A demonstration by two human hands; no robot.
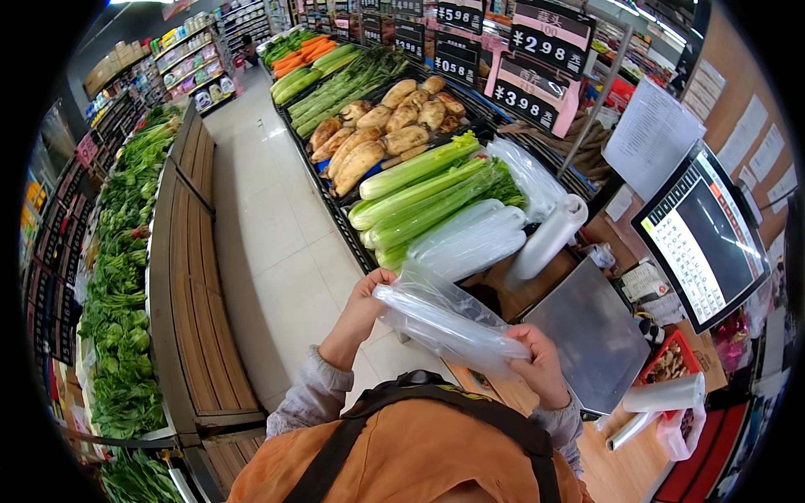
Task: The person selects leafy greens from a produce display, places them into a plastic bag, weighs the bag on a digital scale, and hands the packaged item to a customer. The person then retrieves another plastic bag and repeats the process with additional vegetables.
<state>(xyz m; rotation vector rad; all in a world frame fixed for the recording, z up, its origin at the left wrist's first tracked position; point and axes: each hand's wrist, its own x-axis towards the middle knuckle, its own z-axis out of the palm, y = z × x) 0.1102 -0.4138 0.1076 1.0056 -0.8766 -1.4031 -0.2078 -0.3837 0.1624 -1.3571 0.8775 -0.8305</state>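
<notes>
My left hand pinches one end of a folded clear plastic bag, and my right hand grips its other end. The bag stretches between both hands in front of my chest, loose film rising along its far side. Just beyond it lies a stack of folded clear plastic bags beside the celery. An upright roll of plastic bags stands to the right of that stack. Close to my right hand is the flat metal plate of a weighing scale.
A touchscreen stands behind the scale plate. Right of the plate are a red basket and a lying plastic roll. Lotus roots fill crates beyond the celery. Across the tiled aisle runs a wooden-sided stand of leafy greens.
</notes>
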